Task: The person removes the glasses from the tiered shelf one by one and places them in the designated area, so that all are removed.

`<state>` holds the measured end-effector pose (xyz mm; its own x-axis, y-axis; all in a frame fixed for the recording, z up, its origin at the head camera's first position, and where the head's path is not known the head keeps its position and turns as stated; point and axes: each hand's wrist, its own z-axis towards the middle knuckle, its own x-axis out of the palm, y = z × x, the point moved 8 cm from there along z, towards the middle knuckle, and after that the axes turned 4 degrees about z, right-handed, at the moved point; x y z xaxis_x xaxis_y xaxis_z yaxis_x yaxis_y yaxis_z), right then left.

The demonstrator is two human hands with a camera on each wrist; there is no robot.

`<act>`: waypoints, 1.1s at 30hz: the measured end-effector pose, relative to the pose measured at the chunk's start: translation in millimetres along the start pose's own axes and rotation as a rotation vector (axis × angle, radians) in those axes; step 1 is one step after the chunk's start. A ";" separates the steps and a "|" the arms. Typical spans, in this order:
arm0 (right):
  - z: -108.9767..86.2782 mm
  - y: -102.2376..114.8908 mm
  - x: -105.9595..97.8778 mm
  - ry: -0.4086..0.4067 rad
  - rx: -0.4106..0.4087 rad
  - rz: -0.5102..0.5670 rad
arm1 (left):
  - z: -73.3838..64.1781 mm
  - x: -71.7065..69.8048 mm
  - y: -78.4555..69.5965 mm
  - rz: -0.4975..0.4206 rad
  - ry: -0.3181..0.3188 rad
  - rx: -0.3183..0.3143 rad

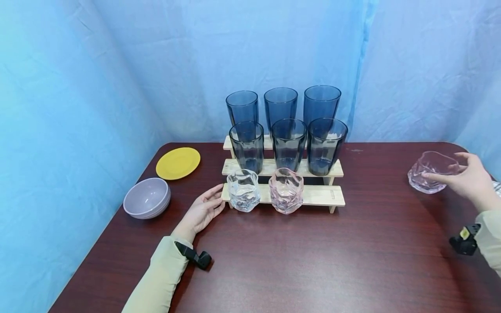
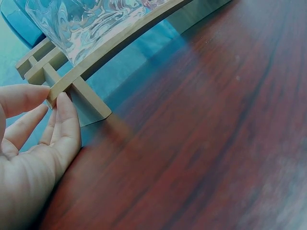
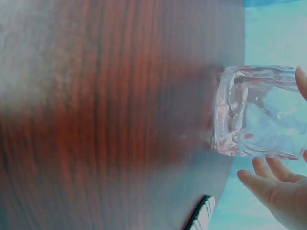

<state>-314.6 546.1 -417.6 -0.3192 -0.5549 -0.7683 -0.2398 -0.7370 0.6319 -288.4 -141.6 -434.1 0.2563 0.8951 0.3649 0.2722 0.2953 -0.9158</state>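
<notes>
Pink faceted tumbler [image 1: 435, 167] right of the wooden rack [image 1: 338, 171], gripped by right hand [image 1: 471, 177] between thumb and fingers, rim cut off in right wrist view, left hand [image 1: 202, 212] pinching the lowest shelf [image 1: 322, 195], upper shelves [image 1: 268, 166] half-hidden by blue glasses [image 1: 247, 150]

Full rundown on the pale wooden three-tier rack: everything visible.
The pale wooden three-tier rack stands upright on the reddish-brown table, stepping up toward the back. Its lowest shelf carries a short clear glass and a short pinkish glass, both rippled; near its right end is a small, unreadable mark. Three smoky-blue tumblers stand on the middle shelf; three bluer tumblers seem to stand on the top shelf, bases hidden. The left hand pinches the lowest shelf's left end.
</notes>
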 end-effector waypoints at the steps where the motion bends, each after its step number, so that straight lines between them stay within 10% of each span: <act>1: -3.5 4.9 -3.0 0.007 0.000 0.004 | -0.1 -0.1 0.0 0.000 -0.001 0.000; 13: -72.8 101.3 -37.4 -0.055 -0.136 -0.007 | -0.1 -1.0 0.2 0.012 0.003 0.002; 33: -115.6 152.1 -20.0 -0.039 -0.216 0.255 | -1.0 0.6 -1.1 0.007 0.007 0.003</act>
<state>-238.7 400.5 -317.9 -0.3799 -0.7196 -0.5812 0.0504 -0.6435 0.7638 -287.6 -141.8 -432.7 0.2647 0.8946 0.3601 0.2679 0.2905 -0.9186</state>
